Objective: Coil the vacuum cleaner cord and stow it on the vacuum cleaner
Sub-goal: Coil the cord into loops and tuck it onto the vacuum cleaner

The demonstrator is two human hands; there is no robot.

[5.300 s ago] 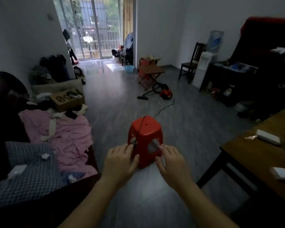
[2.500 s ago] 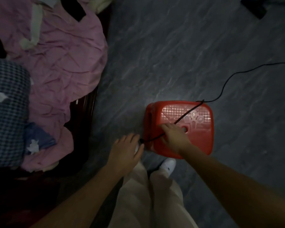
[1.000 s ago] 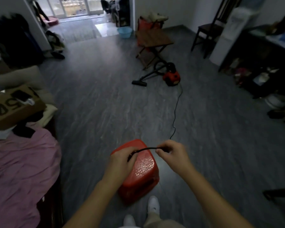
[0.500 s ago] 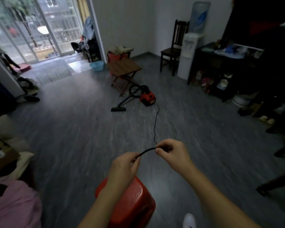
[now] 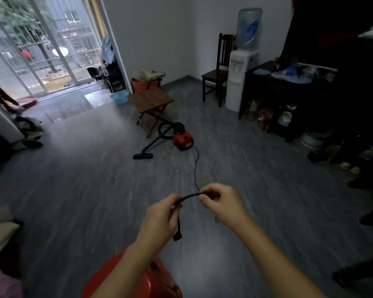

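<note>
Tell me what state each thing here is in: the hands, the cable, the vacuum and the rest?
left hand, pinching the cord.
right hand, pinching the cord.
cord, uncoiled, trailing over the floor from the vacuum cleaner; plug end hangs below the left hand.
vacuum cleaner, on the floor, nozzle lying flat.
red stool, on the floor under the left arm.
folding table, unfolded.
water dispenser, bottle mounted on top.

Dim rm w/ grey stone-look floor point(image 5: 73, 190), white walls point(image 5: 155, 39), daylight thru sliding glass doors point(image 5: 52, 57) far left, 1 wooden folding table point(image 5: 151, 99) mid-rm, dark chair point(image 5: 213, 75) beside water dispenser point(image 5: 240, 78) & dark cabinet point(image 5: 267, 89) at right.
</note>
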